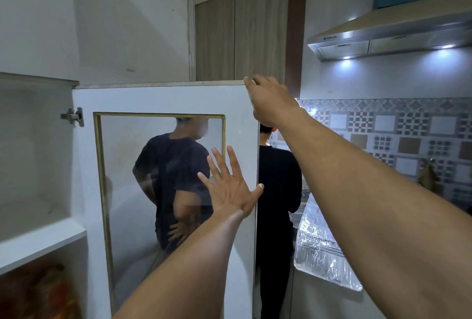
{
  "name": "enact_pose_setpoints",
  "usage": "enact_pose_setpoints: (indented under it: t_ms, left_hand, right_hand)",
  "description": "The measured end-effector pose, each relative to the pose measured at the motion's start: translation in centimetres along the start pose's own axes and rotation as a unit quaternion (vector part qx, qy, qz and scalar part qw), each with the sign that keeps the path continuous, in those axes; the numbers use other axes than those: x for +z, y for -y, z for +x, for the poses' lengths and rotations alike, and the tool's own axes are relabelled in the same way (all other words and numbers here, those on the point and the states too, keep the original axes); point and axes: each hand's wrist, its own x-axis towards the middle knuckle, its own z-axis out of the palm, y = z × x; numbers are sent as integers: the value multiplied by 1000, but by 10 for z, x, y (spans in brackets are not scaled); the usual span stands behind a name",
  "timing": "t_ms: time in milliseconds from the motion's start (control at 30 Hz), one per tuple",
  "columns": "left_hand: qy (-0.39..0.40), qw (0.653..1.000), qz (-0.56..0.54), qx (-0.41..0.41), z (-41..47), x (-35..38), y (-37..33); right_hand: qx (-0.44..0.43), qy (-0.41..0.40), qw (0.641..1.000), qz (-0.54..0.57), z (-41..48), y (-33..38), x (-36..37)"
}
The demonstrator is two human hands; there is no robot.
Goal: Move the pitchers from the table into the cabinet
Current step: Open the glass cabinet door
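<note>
Head view, single frame. My left hand [231, 185] is spread wide, fingers fanned and pointing up, palm flat toward the inner face of the open cabinet door [168, 99]. It sits at the door's free edge, fingertips overlapping the lower right part of the glass panel [143, 165], thumb reaching out to the door's edge. It holds nothing.

My right hand [268, 99] is higher, at the door's top right corner. The fingers curl over the top edge, so it is closed on the door there; the fingertips are hidden behind the edge and I cannot tell how tight the grip is. The right forearm runs diagonally down to the lower right of the frame.

The door is white with a gold-trimmed glass pane and hangs from a metal hinge [74, 116] on its left side. Left of the hinge the cabinet [38, 239] stands open: a bare white upper compartment above a white shelf, and under that shelf something blurred in orange and red that I cannot identify.

No pitcher shows in either hand, on the visible shelf, or elsewhere in the frame; the table is out of view.

Through the glass and past the door edge, a person in dark clothes [278, 191] stands with their back to me. Further right: a foil-covered counter edge [319, 249], patterned wall tiles [398, 134], and a lit range hood [398, 37] above.
</note>
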Motion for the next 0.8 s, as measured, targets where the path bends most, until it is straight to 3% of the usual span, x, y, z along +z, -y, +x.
enact_pose_setpoints:
  t_ms: [233, 467, 633, 800]
  left_hand:
    - [-1, 999, 13, 37, 3, -10, 11]
    - [-37, 993, 71, 82, 15, -59, 61]
    - [-71, 988, 129, 45, 15, -118, 132]
    - [-103, 964, 240, -47, -23, -191, 231]
  right_hand:
    - [16, 13, 1000, -8, 0, 7, -1]
    - [-31, -55, 998, 3, 1, 55, -5]
    - [-66, -36, 994, 83, 7, 118, 6]
    - [-145, -17, 973, 180, 9, 223, 22]
